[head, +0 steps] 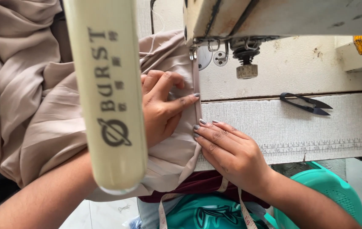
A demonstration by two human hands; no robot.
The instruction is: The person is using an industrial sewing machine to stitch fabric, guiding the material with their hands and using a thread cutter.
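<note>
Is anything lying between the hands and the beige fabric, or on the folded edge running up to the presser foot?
Nothing visible. The left hand and right hand press directly on the beige fabric; its folded edge runs bare to the presser foot.

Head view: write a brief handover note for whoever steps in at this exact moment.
Left hand: flat on the beige fabric, fingers spread, pressing the folded edge.
Right hand: fingertips on the same edge, on the table.
The edge runs up under the sewing machine's presser foot.
Thread snips lie untouched to the right.
How much is stitched cannot be told; the fabric bulk sits left.
</note>
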